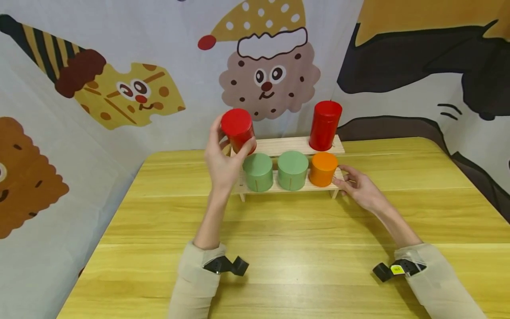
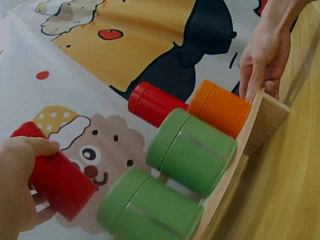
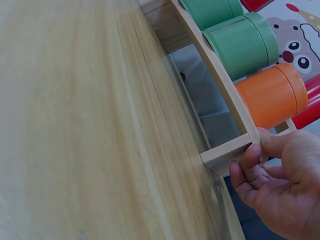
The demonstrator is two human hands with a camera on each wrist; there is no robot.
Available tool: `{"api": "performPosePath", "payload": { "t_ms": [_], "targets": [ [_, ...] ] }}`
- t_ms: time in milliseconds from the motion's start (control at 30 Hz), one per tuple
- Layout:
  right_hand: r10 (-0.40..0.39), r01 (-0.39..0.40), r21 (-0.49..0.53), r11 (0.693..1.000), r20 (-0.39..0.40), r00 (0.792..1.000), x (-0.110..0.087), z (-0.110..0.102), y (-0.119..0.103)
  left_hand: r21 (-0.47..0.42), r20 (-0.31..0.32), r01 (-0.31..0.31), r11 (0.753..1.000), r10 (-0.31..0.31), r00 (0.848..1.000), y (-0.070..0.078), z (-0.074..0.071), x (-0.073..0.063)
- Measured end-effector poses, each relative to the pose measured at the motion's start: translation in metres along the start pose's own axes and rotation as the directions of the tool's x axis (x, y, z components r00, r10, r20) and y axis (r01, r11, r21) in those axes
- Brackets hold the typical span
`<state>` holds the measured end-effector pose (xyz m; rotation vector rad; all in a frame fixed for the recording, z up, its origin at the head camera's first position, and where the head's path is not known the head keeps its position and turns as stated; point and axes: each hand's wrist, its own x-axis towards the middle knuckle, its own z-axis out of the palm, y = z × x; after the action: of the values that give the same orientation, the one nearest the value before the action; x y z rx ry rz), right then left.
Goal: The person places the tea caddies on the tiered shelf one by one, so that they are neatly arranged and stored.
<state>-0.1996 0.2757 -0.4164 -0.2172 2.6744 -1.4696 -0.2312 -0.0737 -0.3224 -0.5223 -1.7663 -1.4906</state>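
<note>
My left hand [image 1: 224, 164] grips a tall red canister [image 1: 237, 126] over the left end of the upper tier of a two-tier wooden rack [image 1: 284, 146]. In the left wrist view the same red canister [image 2: 62, 185] tilts, with the thumb across its lid end. My right hand [image 1: 360, 188] pinches the right end of the rack's lower board [image 3: 227, 90] between thumb and fingers. Beside those fingers stands an orange canister [image 1: 323, 169]. Two green canisters [image 1: 258, 173] share that lower tier. Another red canister [image 1: 326, 125] stands upright at the upper tier's right end.
The rack stands near the far edge of a wooden table [image 1: 279, 248]. Right behind it hangs a cloth [image 1: 191, 88] printed with cartoon snacks. Each wrist carries a black camera [image 1: 239, 266] on a strap.
</note>
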Motion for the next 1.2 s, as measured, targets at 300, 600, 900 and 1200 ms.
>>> {"api": "performPosePath", "payload": {
  "t_ms": [300, 600, 900, 1200],
  "targets": [
    [0.007, -0.007, -0.004, 1.0, 0.0, 1.0, 0.0, -0.001, 0.001, -0.021, 0.023, 0.02, 1.0, -0.02, 1.0, 0.005, 0.022, 0.0],
    [0.011, -0.011, -0.008, 1.0, -0.004, 1.0, 0.001, 0.0, 0.003, -0.075, 0.085, 0.073, 0.994, -0.067, 0.994, 0.006, 0.044, 0.003],
    [0.008, -0.008, -0.002, 1.0, 0.002, 1.0, 0.0, 0.0, 0.001, -0.062, 0.184, 0.183, 0.981, -0.169, 0.968, 0.003, 0.062, 0.011],
    [0.009, -0.009, 0.005, 1.0, 0.002, 1.0, 0.0, 0.0, 0.002, -0.051, 0.257, 0.237, 0.97, -0.217, 0.942, -0.006, 0.077, 0.016]
  ]
}}
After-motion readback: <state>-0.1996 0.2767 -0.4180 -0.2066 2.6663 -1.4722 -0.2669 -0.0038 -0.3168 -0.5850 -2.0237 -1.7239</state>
